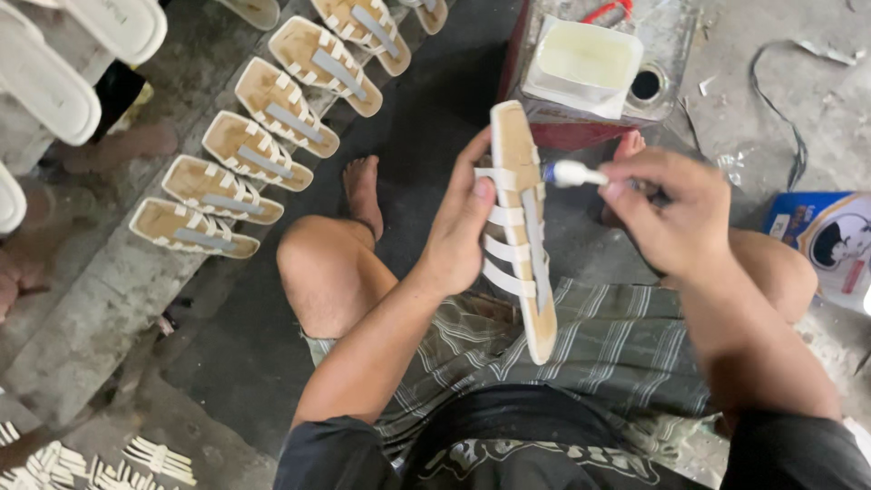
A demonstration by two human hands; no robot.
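Note:
My left hand [458, 231] grips a tan sandal sole [526, 299] with white straps folded over its underside and a grey strip along the middle. It is held upright above my lap. My right hand [676, 213] holds a small glue brush [572, 173]. The brush's white tip touches the upper part of the sole near the top strap.
A metal can [667, 36] with a white glue tub [585, 59] on top stands ahead of me. Several strapped soles [259, 150] lie in a row on a concrete ledge at left. White soles [45, 82] sit at the top left, a printed box [830, 240] at right, loose white straps [159, 458] at bottom left.

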